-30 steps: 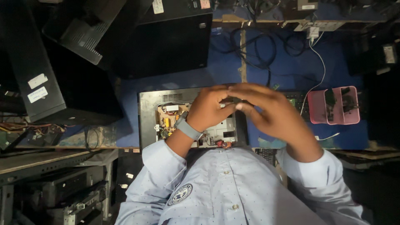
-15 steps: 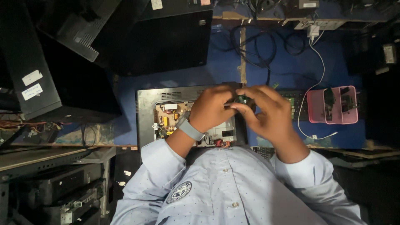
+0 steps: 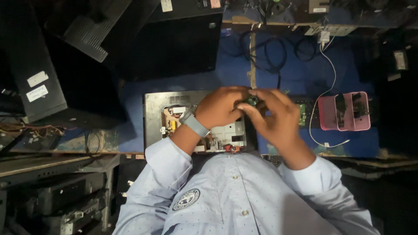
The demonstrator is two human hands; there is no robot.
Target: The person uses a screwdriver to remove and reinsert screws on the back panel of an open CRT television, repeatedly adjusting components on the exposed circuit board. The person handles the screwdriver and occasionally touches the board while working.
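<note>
My left hand [image 3: 220, 108] and my right hand [image 3: 273, 117] meet in front of my chest, both pinching a small dark round part [image 3: 253, 101] between their fingertips. A grey watch band sits on my left wrist. Under the hands lies an opened grey metal chassis [image 3: 153, 114] with a circuit board [image 3: 174, 119] showing yellow and white components inside. My hands hide the chassis's right part. A small green board [image 3: 301, 115] peeks out just right of my right hand.
A pink tray [image 3: 344, 112] holding dark parts stands at the right on the blue table [image 3: 287, 74], with a white cable [image 3: 325, 65] running past it. Black monitors [image 3: 174, 41] and casings crowd the back and left. Black cables coil at the back.
My hands have drawn closer together and tightened around the small round part. The right hand's fingers, spread over the left hand before, now curl onto the part.
</note>
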